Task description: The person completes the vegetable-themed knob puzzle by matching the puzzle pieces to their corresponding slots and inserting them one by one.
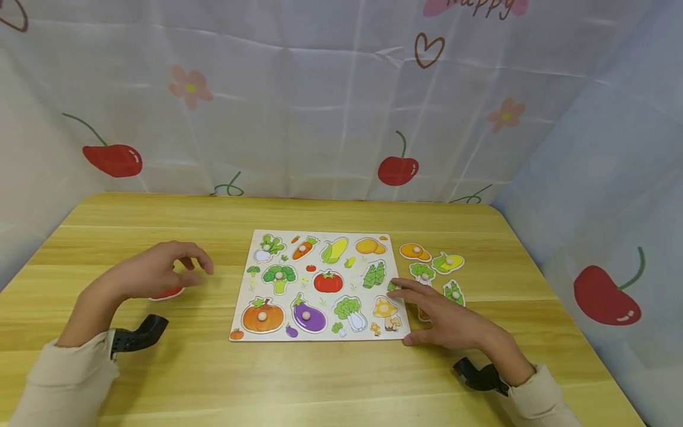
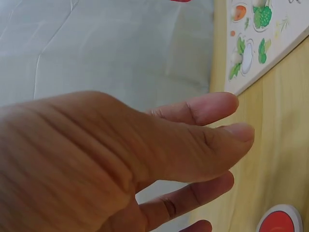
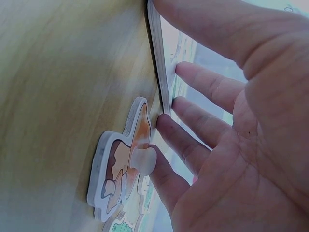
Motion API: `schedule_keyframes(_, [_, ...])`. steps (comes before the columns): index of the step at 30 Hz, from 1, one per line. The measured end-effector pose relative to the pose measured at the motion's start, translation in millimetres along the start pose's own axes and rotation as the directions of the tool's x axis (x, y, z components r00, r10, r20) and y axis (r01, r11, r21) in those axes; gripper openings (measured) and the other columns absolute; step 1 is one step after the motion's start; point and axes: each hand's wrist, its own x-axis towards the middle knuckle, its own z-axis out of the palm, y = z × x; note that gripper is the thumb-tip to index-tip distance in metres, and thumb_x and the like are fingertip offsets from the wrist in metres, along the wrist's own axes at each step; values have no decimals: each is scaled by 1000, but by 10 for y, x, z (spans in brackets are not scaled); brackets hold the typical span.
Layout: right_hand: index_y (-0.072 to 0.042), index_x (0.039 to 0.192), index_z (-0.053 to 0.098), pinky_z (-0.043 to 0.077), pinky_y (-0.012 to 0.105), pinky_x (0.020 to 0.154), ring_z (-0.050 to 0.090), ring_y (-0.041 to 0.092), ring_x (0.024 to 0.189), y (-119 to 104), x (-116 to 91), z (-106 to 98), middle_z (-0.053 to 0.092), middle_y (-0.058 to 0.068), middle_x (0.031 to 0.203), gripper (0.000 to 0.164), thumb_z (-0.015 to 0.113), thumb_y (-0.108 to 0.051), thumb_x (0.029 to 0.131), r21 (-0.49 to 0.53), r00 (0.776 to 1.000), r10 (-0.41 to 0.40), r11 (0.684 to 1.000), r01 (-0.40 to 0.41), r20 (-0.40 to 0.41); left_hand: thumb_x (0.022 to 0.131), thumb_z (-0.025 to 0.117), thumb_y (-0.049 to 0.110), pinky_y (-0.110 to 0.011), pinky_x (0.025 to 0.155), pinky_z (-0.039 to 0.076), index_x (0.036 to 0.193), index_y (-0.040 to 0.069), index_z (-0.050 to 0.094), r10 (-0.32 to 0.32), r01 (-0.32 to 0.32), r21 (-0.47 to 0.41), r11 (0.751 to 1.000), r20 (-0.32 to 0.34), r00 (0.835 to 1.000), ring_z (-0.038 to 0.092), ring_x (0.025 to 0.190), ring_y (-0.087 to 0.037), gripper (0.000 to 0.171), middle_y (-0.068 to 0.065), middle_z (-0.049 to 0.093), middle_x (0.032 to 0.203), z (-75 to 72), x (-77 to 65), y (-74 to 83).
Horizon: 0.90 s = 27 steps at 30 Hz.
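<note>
A wooden vegetable puzzle board [image 1: 341, 308] lies flat on the table. Knobbed pieces sit in it, such as a pumpkin [image 1: 256, 323], an eggplant [image 1: 317, 323] and a broccoli [image 1: 288, 273]; the tomato, corn and mushroom pictures show no knobs. My right hand [image 1: 448, 317] rests at the board's right edge, fingers spread and fingertips on its rim. Under that hand, a mushroom piece [image 3: 118, 166] with a white knob lies partly hidden. My left hand [image 1: 155, 270] hovers left of the board with loosely bent fingers, holding nothing. Below it lies a red piece [image 2: 277, 222], mostly covered in the head view.
Right of the board lie several loose pieces: an orange one [image 1: 408, 251], a corn [image 1: 440, 264], a bok choy [image 1: 420, 268] and a green leafy one [image 1: 460, 295]. Behind the table [image 1: 320, 385] hangs a printed curtain [image 1: 299, 118]. Each wrist wears a black mount [image 1: 141, 335].
</note>
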Motion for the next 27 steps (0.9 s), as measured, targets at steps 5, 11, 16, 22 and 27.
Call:
schedule_keyframes(5, [-17,147,49,45,53,105,30,37,148,5,-9,8,31,9,162,74,78,-43,85,5,1000,8,1000,-8,0,89,62,-3,-27,66,51,104,10,69,-31,32,-54,998,37,999,58,102,-27,22,-5,65,112,-26,-27,-86])
schedule_keyframes(11, [-16,146,49,46,52,105,30,37,147,1,-8,10,31,9,162,73,79,-43,85,4,1000,7,1000,-7,1,86,55,-10,-25,70,52,103,7,69,-50,53,-56,997,54,997,59,93,-21,28,-2,66,102,-47,-81,-229])
schedule_keyframes(16, [-16,146,49,47,51,104,31,37,147,4,-5,6,31,9,162,73,78,-42,85,4,1000,-1,1000,1,2,81,49,-16,-23,67,48,101,6,69,-45,48,-63,997,46,998,54,84,-13,36,-2,65,97,-56,-123,-324])
schedule_keyframes(22, [-16,146,49,43,55,106,31,37,147,0,-5,4,31,9,162,73,79,-42,85,7,1000,7,1000,-7,3,77,44,-19,-24,59,43,97,5,69,-50,55,-92,994,60,997,50,73,-9,40,-3,63,92,-67,-151,-393])
schedule_keyframes(27, [-16,147,49,42,57,107,30,38,148,-2,-3,4,32,9,162,73,79,-41,85,6,1000,7,1000,-7,-1,78,46,-17,-23,57,41,98,2,68,-93,103,-118,988,87,992,49,69,-11,36,-4,64,92,-72,-172,-419])
